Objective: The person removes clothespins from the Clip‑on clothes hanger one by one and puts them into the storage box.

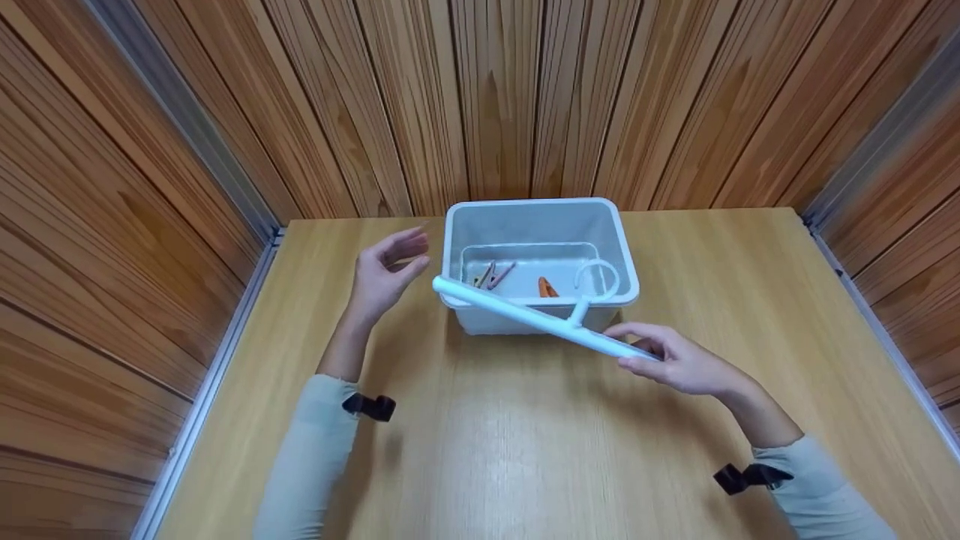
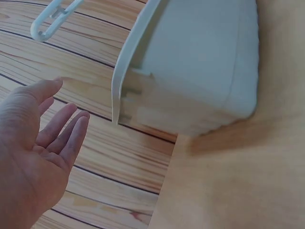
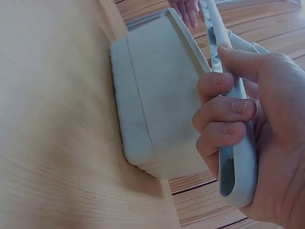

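A light-blue plastic clothes hanger (image 1: 510,306) is held slantwise over the front rim of a white plastic bin (image 1: 487,322). My right hand (image 1: 679,364) grips its right end; in the right wrist view the fingers (image 3: 224,107) curl round the bar. The hanger's round hook (image 1: 616,281) hangs over the bin's right part. To the left of the bin, my left hand (image 1: 384,274) is raised, fingers loosely bent and holding nothing. The hanger's free end (image 2: 43,36) is near it but apart. Inside the bin lie an orange clothespin (image 1: 547,288) and pinkish and yellowish clothespins (image 1: 501,276).
The bin stands on a wooden table (image 1: 540,450), near its back edge. Wood-plank walls (image 1: 495,97) rise behind and at both sides, with metal strips (image 1: 202,397) along the table's sides. Each sleeve carries a black wrist camera (image 1: 369,406).
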The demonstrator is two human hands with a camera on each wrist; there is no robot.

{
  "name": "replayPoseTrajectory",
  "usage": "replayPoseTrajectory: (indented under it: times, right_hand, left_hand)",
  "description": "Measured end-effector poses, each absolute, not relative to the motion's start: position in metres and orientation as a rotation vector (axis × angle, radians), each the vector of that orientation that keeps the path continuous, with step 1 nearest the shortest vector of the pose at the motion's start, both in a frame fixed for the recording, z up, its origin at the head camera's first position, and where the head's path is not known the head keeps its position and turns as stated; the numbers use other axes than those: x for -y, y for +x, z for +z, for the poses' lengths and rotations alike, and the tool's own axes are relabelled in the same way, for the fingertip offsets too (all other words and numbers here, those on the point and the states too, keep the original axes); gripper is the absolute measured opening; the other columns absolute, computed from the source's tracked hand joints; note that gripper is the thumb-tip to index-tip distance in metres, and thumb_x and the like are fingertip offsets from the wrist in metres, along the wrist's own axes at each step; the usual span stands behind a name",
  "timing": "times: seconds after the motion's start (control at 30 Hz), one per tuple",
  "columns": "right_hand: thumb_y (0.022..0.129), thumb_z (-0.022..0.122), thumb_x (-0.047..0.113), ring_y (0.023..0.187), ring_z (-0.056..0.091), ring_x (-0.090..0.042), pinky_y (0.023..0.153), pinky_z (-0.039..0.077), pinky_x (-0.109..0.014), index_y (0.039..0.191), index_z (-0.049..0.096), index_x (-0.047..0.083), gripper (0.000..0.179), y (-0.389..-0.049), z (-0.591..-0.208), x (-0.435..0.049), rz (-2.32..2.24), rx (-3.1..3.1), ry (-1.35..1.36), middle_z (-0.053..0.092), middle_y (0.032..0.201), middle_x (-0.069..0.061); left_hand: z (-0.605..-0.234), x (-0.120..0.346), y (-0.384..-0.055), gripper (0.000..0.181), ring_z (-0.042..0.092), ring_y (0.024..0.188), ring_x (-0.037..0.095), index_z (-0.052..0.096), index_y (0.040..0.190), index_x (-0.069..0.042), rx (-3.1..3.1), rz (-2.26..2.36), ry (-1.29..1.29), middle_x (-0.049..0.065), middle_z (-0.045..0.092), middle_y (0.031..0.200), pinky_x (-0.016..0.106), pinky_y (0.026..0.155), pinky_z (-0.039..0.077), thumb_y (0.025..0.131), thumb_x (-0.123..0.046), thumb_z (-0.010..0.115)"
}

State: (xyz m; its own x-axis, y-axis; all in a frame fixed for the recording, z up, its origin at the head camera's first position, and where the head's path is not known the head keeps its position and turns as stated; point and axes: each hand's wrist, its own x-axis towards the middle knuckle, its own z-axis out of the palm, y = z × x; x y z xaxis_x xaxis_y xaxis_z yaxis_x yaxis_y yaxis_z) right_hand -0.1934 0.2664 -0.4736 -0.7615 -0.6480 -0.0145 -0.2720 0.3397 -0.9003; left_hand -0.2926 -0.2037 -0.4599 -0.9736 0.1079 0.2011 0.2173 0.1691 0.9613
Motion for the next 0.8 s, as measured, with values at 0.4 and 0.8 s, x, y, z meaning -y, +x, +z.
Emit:
replayPoseTrajectory:
  times: [0.4,0.8]
  right_hand:
    - [0.111,0.067,0.005,0.068,0.05,-0.003,0.057,0.043,-0.021,0.146,0.065,0.007,0.036,-0.194,-0.481,-0.253,-1.296,-2.205,-0.895,0.061,0.09,-0.015]
    - [0.112,0.067,0.014,0.086,0.059,-0.006,0.074,0.05,-0.023,0.146,0.067,0.01,0.034,-0.187,-0.493,-0.239,-1.211,-2.189,-0.806,0.068,0.104,-0.009]
  left_hand:
    - [-0.472,0.229,-0.28,0.048,0.072,0.14,0.041,0.068,0.15,0.0,2.369,-1.857,-0.316,0.024,0.074,0.149,0.044,0.115,0.063,0.104,-0.002,0.078]
    - [-0.487,0.233,-0.27,0.049,0.059,0.154,0.043,0.068,0.152,-0.002,2.478,-1.675,-0.359,0.02,0.067,0.16,0.063,0.132,0.044,0.105,-0.008,0.079]
